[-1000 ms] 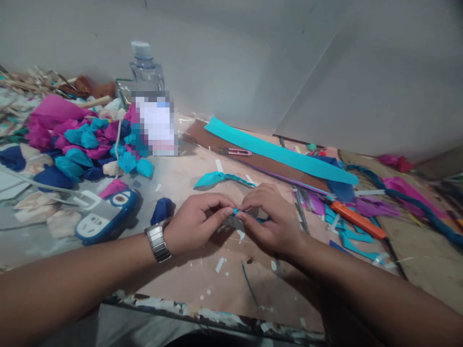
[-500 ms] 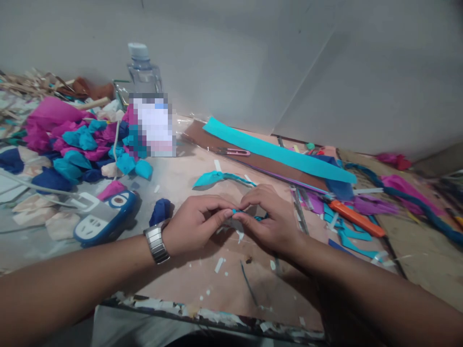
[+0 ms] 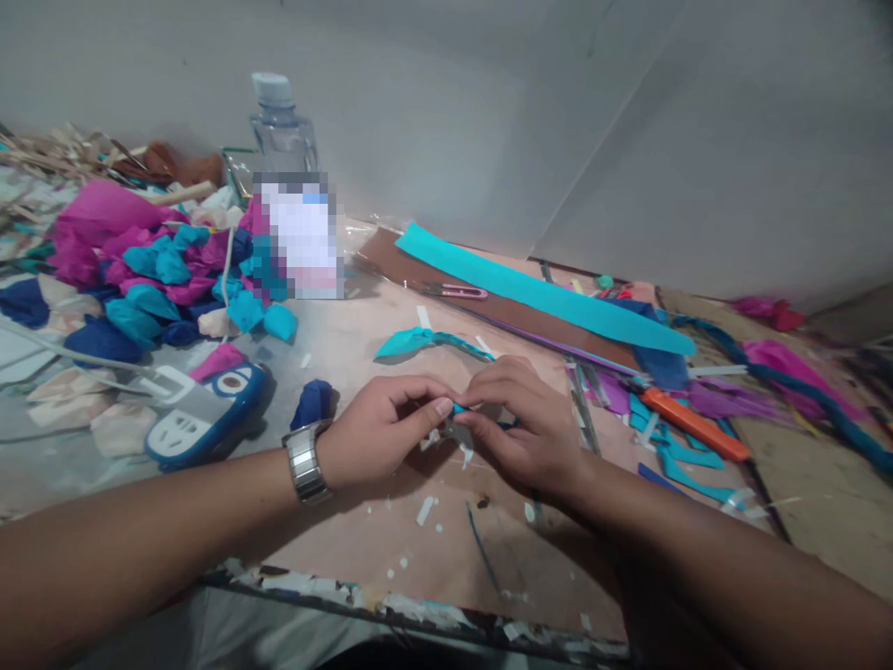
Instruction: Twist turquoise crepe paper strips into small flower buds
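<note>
Both hands meet above the middle of the table, pinching a small piece of turquoise paper (image 3: 458,408) between thumbs and forefingers. My left hand (image 3: 383,423), below a silver wristwatch, is closed on its left end. My right hand (image 3: 520,419) grips it from the other side; part of the piece is hidden under the palm. Just beyond my fingers lies a turquoise paper leaf shape (image 3: 405,344) with a thin twisted stem running right, toward my right hand. A dark blue crumpled paper piece (image 3: 312,404) sits beside the watch.
Crumpled pink, turquoise and blue paper pieces (image 3: 143,270) heap at the left, near a blue-and-white power strip (image 3: 202,419) and a bottle (image 3: 283,135). Behind my hands lie a turquoise sheet (image 3: 537,293) and pink-handled snips (image 3: 464,291). An orange cutter (image 3: 690,423) lies at right.
Both hands stay together on the turquoise piece, with only a slight shift of the fingers. The whole view has moved a little; the objects on the table keep their places.
</note>
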A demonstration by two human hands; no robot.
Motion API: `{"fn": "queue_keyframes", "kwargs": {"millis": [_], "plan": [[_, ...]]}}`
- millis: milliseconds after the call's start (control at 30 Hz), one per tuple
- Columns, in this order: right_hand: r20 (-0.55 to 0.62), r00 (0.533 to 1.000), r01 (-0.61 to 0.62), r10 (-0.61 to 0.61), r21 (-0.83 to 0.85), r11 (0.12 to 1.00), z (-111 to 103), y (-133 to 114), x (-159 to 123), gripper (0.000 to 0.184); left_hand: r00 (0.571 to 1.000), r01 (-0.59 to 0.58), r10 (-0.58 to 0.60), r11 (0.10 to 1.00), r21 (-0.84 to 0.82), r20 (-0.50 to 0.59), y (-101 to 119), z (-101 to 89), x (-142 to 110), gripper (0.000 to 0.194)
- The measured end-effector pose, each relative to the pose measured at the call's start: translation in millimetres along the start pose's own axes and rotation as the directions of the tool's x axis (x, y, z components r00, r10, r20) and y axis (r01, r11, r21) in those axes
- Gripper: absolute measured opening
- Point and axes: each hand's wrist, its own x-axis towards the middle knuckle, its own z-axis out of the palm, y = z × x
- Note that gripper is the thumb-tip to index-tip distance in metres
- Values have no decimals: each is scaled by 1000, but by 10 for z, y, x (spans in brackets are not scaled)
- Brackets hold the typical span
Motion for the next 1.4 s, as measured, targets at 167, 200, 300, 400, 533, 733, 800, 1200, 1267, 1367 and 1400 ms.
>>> {"fn": "queue_keyframes", "kwargs": {"millis": [167, 200, 300, 400, 533, 733, 800, 1200, 1267, 1367, 1400], "plan": [[-7, 1000, -29, 30, 59, 998, -12, -7, 1, 9, 999, 29, -29, 1000, -12, -36, 6, 1, -1, 18], [-11, 1000, -28, 29, 61, 998, -11, -8, 4, 9, 999, 31, -32, 999, -28, -36, 5, 2, -1, 19], [-19, 1000, -12, 13, 69, 998, -5, -14, 13, 10, 998, 53, -56, 994, -91, -28, -4, 6, 1, 23], [-12, 1000, -4, 5, 82, 997, -1, -18, 13, 10, 996, 83, -85, 992, -99, -13, -8, 4, 4, 26], [5, 1000, -20, 20, 93, 996, 4, -13, 1, 10, 995, 99, -100, 991, -91, -1, -2, 2, -5, 27], [18, 999, -31, 29, 88, 996, 21, -14, -14, 14, 990, 121, -107, 979, -162, 94, 8, 42, -51, 32], [25, 999, -37, 36, 83, 996, 22, -16, -18, 14, 991, 95, -84, 989, -114, 101, 15, 50, -59, 32], [48, 999, 22, -22, -2, 1000, 17, 9, -8, 8, 968, -246, 250, 940, 236, 11, -44, -72, 33, 13], [37, 999, 40, -39, -17, 999, 16, 17, -7, 8, 972, -232, 232, 946, 227, 30, -47, -73, 37, 14], [25, 998, 57, -56, -27, 998, 16, 22, -4, 9, 977, -214, 204, 951, 223, 69, -34, -68, 39, 14], [25, 998, 60, -60, -27, 998, 16, 21, -2, 10, 976, -216, 202, 951, 223, 82, -28, -69, 42, 13]]}}
